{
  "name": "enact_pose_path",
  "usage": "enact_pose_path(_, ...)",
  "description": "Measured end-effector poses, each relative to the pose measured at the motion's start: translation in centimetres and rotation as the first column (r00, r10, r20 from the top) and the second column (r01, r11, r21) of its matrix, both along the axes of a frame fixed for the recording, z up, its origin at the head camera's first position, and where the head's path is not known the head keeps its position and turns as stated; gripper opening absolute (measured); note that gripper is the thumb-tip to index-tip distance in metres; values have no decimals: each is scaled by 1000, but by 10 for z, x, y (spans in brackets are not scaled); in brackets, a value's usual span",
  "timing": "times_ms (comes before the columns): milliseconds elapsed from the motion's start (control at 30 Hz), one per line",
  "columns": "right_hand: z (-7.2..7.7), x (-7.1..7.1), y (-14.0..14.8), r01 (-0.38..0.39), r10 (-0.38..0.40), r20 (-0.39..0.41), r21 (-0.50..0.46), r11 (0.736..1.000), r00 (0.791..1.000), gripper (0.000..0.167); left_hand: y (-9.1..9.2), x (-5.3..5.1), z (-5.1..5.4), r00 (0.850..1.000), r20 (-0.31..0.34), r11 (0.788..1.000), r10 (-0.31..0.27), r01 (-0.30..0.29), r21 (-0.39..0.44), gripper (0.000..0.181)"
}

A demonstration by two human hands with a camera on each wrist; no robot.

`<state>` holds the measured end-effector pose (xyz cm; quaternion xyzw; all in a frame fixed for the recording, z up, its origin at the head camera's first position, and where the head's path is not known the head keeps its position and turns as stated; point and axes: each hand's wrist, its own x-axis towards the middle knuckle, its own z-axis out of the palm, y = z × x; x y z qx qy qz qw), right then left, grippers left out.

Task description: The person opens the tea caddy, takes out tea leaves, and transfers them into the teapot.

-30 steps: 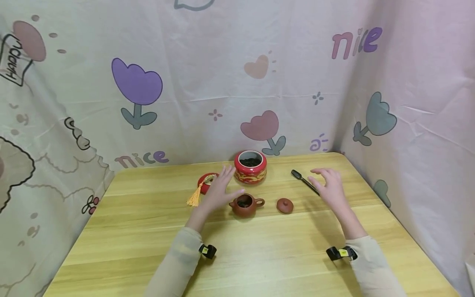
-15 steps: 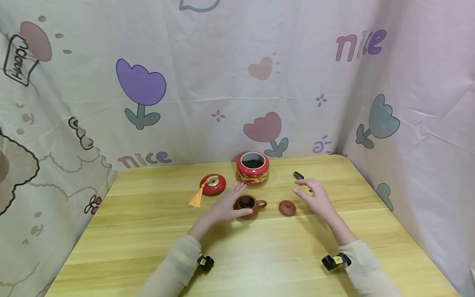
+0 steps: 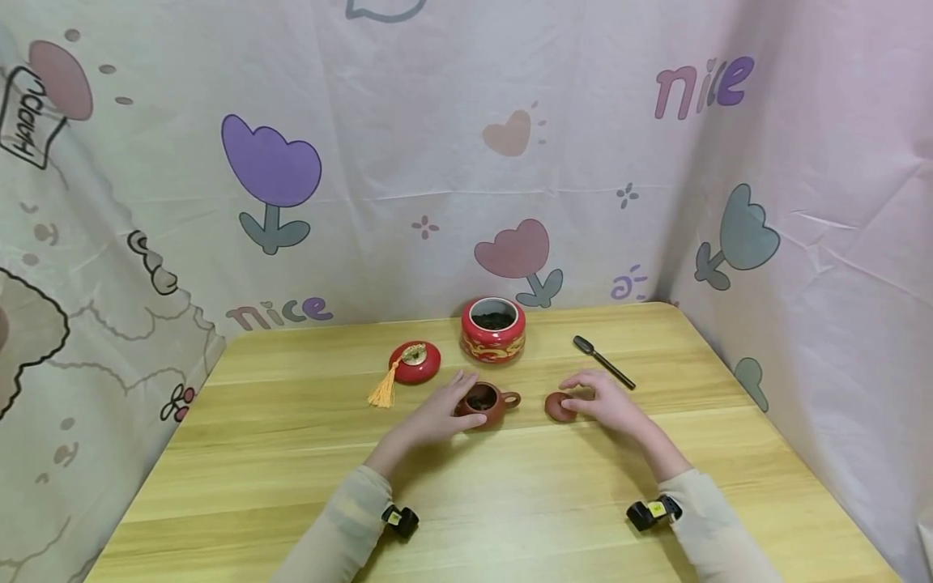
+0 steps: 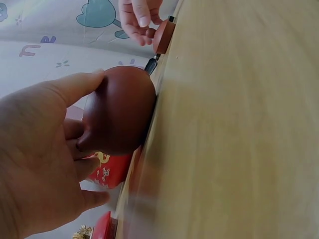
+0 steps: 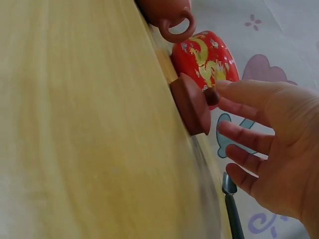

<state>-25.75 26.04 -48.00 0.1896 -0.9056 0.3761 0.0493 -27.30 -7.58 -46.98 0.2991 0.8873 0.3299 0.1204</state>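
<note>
A small reddish-brown clay teapot stands uncovered on the table, dark contents visible inside. My left hand holds its body from the spout side; in the left wrist view the thumb lies on the pot's side and the fingers reach round near the spout. The matching teapot lid rests on the table to the right, knob up. My right hand has thumb and index finger at the lid's knob, pinching it, while the other fingers spread loosely.
Behind the teapot stands an open red jar with dark leaves inside. Its red lid with a yellow tassel lies to the left. A black scoop lies at the right. Printed curtains hang close behind the table.
My left hand has come down from above the teapot's left side onto its body. My right hand has moved left and down from beside the scoop to the teapot lid's knob.
</note>
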Motion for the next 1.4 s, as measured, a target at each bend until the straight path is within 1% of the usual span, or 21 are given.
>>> enact_pose_path(100,-4,0,-2,-34,34,-14,18,999,999,22,-1,1,0,1000,3,1000,0,0,-1,81)
enact_pose_path(167,-5,0,-3,-27,28,-18,31,999,999,20,-1,1,0,1000,1,1000,-1,1,-3,81)
enact_pose_path(433,-8,1,-6,4,-4,-8,17,1000,1000,14,-1,2,-1,1000,-1,1000,2,-2,9,80)
enact_pose_path(667,-11,2,-7,16,-15,-35,27,1000,999,12,-1,2,-1,1000,0,1000,4,-4,8,81)
enact_pose_path(800,-10,1,-9,14,-11,-68,33,999,998,11,-2,2,-2,1000,4,1000,9,-9,6,82)
enact_pose_path(967,-3,1,-11,17,-13,-93,41,999,996,12,-2,1,-2,1000,10,1000,18,-18,2,84)
enact_pose_path(1233,18,6,-15,34,-30,-131,27,999,991,13,-2,1,-2,1000,9,1000,22,-22,-13,85)
enact_pose_path(1400,29,6,-17,45,-36,-190,42,998,981,14,-1,0,-3,1000,12,1000,26,-25,-15,85)
